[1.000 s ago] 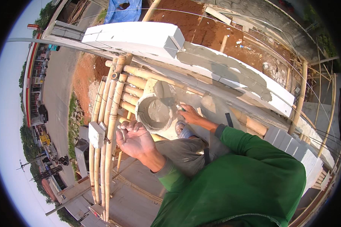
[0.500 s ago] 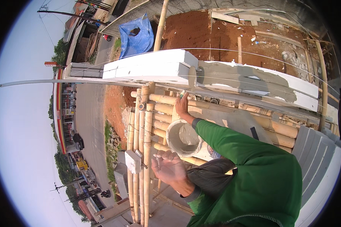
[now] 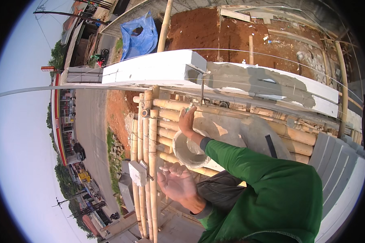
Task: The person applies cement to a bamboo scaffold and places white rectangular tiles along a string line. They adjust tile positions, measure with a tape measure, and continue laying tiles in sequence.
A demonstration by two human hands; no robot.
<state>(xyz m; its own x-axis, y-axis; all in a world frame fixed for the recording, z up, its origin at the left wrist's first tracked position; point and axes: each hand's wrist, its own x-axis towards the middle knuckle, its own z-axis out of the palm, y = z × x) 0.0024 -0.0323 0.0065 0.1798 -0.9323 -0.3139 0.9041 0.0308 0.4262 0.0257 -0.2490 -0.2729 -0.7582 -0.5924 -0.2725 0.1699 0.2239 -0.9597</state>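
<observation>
My right hand grips a pointing trowel by its handle; the trowel's blade stands nearly edge-on beside the wall. A white lightweight block lies on the wall, with a grey patch on its end face near the blade. To its right, grey mortar is spread along the wall top. Under my right wrist stands a round mortar-smeared bucket, partly hidden by that arm. My left hand hangs palm up with loosely curled fingers, holding nothing, beside a small white block piece on the bamboo.
Bamboo poles form the scaffold around me. A grey board lies right of the bucket. Stacked grey blocks stand at the right. A thin string line crosses above the wall. Beyond are red soil, a blue tarp and a road.
My right hand has turned the trowel, so its blade shows edge-on instead of flat. A grey patch now shows on the block's end. The whole view has shifted slightly; my left hand stays similar.
</observation>
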